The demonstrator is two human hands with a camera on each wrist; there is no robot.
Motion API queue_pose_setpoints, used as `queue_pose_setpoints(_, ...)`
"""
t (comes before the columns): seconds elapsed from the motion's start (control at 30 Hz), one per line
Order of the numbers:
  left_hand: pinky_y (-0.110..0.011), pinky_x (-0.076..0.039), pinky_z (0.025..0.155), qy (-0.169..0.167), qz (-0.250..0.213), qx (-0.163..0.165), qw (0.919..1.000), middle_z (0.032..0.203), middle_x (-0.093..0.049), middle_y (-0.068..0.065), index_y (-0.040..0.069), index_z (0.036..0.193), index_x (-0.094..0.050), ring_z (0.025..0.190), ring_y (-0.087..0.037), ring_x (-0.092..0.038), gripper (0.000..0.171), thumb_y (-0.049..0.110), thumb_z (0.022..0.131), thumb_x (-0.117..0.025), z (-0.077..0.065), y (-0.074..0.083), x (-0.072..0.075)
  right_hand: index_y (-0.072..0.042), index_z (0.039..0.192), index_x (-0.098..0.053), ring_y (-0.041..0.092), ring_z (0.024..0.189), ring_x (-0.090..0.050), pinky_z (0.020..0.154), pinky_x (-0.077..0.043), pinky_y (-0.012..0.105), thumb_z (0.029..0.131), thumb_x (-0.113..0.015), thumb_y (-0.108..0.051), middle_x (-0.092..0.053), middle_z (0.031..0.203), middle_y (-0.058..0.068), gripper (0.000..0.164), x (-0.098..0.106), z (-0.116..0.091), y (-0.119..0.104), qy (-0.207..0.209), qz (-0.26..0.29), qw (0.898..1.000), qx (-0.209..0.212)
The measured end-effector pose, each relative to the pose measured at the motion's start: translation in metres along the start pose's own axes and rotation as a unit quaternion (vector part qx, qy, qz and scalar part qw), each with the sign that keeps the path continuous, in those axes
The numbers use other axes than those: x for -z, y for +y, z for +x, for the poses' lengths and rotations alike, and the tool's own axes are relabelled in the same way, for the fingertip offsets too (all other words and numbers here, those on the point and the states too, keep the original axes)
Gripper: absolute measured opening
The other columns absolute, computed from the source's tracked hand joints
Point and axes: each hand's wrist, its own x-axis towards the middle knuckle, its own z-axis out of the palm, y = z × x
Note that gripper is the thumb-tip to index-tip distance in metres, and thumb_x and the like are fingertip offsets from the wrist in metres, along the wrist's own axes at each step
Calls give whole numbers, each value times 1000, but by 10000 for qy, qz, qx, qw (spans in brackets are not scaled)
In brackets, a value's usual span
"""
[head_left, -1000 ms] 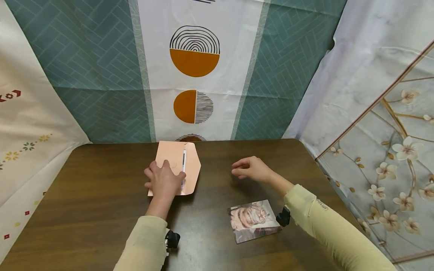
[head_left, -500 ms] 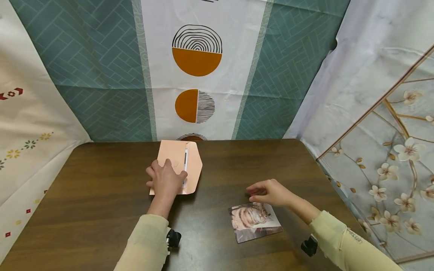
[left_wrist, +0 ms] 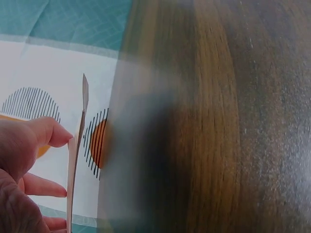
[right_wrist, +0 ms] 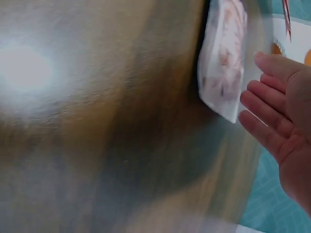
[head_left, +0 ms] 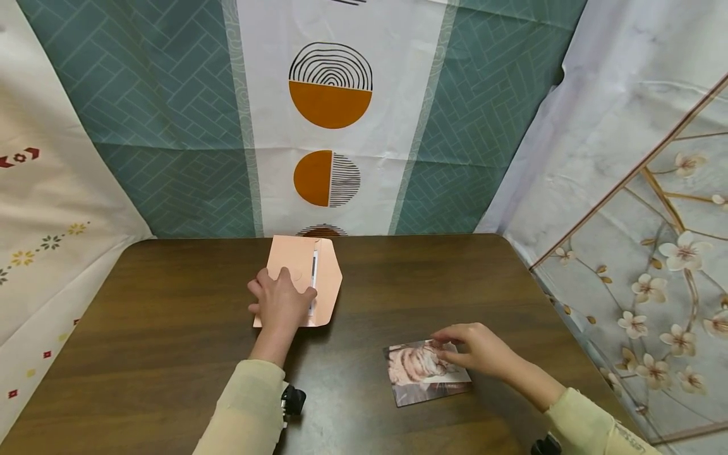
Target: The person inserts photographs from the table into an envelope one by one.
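Observation:
A peach-coloured envelope [head_left: 283, 253] lies on the table at centre left, its pointed flap open to the right. A white edge with a dark strip, like a card, shows at its mouth. My left hand [head_left: 282, 303] rests on it with fingers spread; in the left wrist view the fingertips press the envelope [left_wrist: 74, 165]. A photo card of a striped cat [head_left: 412, 370] lies nearer me on the right. My right hand [head_left: 483, 351] is over its right end, fingers relaxed and parted. In the right wrist view, these fingers [right_wrist: 265, 99] are close beside the card, holding nothing.
The brown wooden table [head_left: 170, 354] reaches back to a green and white patterned curtain [head_left: 188, 126]. A floral cloth [head_left: 643, 253] hangs along the right side, and a pale cloth [head_left: 62, 221] along the left.
My right hand has moved toward me and to the right, from the table behind the photo card to over its right end. The left hand stays on the envelope.

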Motion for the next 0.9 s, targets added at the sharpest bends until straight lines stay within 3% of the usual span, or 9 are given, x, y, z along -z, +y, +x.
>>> queue_pose_setpoints(0.13, -79, -36, 97, -36, 14, 18, 10000, 154, -28, -38, -7, 135, -56, 143, -57, -20, 60, 32, 92, -75, 0, 1, -1, -2, 120, -77, 22, 97, -76, 81, -62, 41, 90, -87, -15, -80, 108, 5, 35, -4, -3, 3, 29, -450, 9988, 174)
queue_pose_setpoints(0.37, -79, -36, 97, -95, 43, 42, 9999, 154, -28, -37, -6, 137, -56, 144, -57, -20, 61, 33, 93, -74, -2, 2, -2, -5, 126, -76, 23, 106, -74, 87, -61, 46, 93, -85, -19, -78, 117, 3, 37, -10, 8, 5, -85, -742, 9970, 188)
queue_pose_setpoints(0.9, -78, -37, 98, -65, 87, 117, 9999, 155, -27, -35, -5, 141, -55, 144, -55, -20, 64, 34, 94, -74, -4, -2, 1, -7, 125, -76, 24, 110, -75, 94, -60, 46, 93, -84, -20, -78, 121, 7, 35, -25, 70, 12, -206, -1209, 9903, 659)
